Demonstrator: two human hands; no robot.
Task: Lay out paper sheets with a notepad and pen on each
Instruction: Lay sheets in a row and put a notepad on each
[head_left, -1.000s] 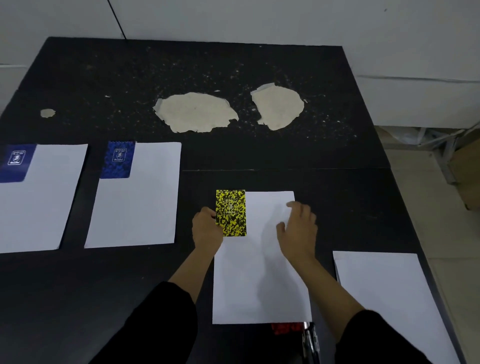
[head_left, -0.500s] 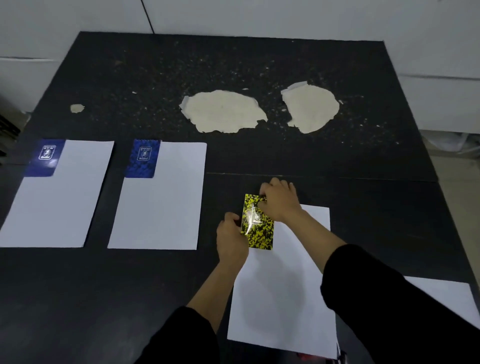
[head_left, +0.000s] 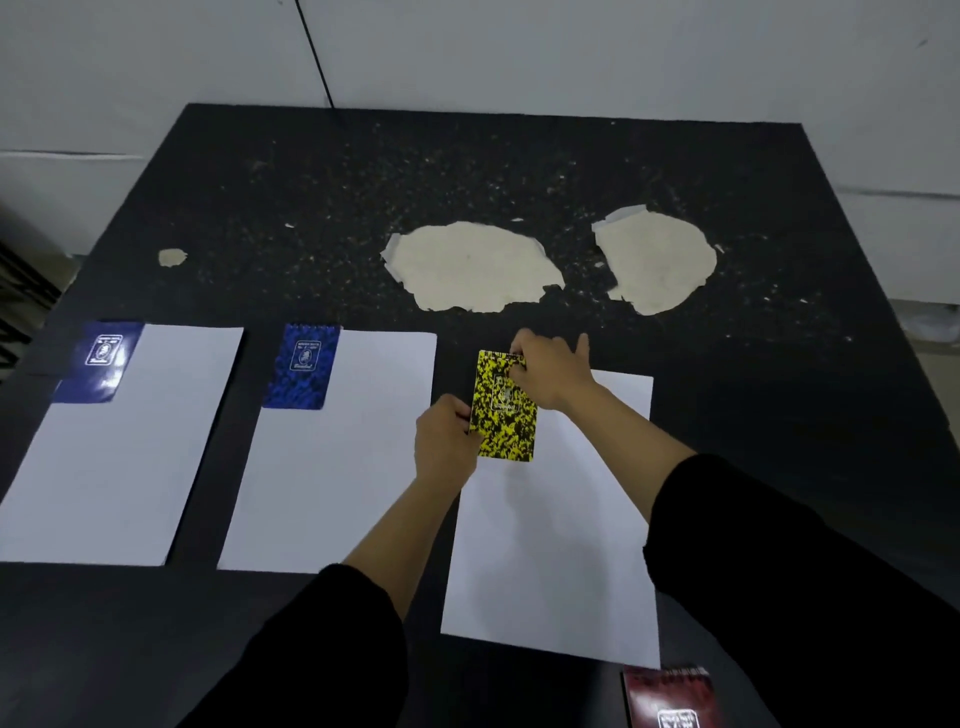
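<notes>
- A black worktop (head_left: 779, 415), its surface speckled with pale flecks.
- Two large pale patches (head_left: 470, 267) near its far middle where the coating has peeled.
- A small pale patch (head_left: 171, 256) at far left.
- A light wall (head_left: 571, 52) behind.
</notes>
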